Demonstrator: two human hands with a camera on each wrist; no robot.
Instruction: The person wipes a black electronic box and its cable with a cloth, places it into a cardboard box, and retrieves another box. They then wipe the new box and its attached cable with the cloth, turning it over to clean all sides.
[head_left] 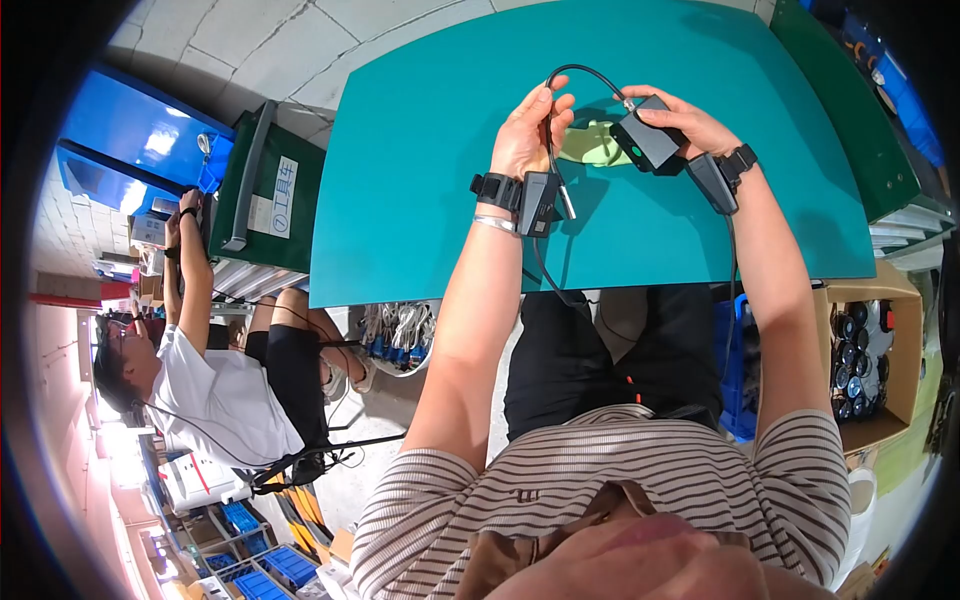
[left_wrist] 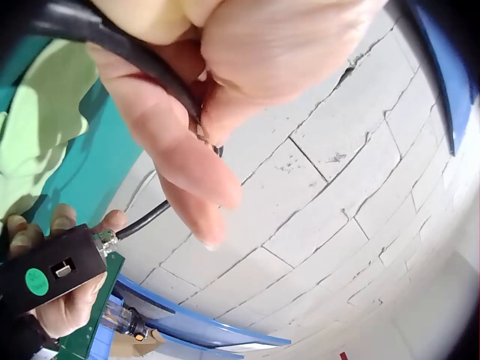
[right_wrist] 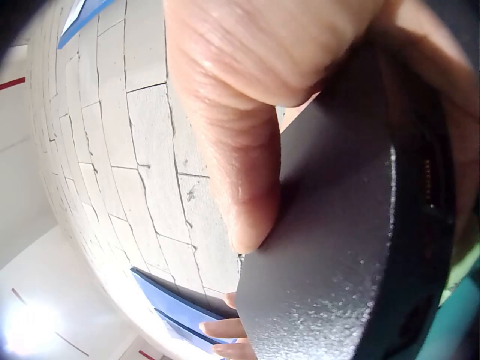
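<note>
A black box (head_left: 650, 135) with a green round sticker is gripped by my right hand (head_left: 695, 125), thumb on its face; the right wrist view shows the thumb pressed on the dark box (right_wrist: 322, 225). From a metal connector at its end, a black cable (head_left: 580, 68) arches over to my left hand (head_left: 530, 130), which pinches it between thumb and fingers. The cable's metal tip (head_left: 569, 203) hangs below that hand. In the left wrist view the cable (left_wrist: 146, 219) runs from the box (left_wrist: 56, 270) to my left fingers (left_wrist: 187, 161). A light green cloth-like piece (head_left: 592, 146) lies behind the box.
The teal table (head_left: 420, 200) spans the front. A green cabinet (head_left: 285, 190) stands left, near a seated person in a white shirt (head_left: 215, 400). At the right is a cardboard box (head_left: 900, 400) of round black items; a bin of cables (head_left: 400, 340) sits below the table.
</note>
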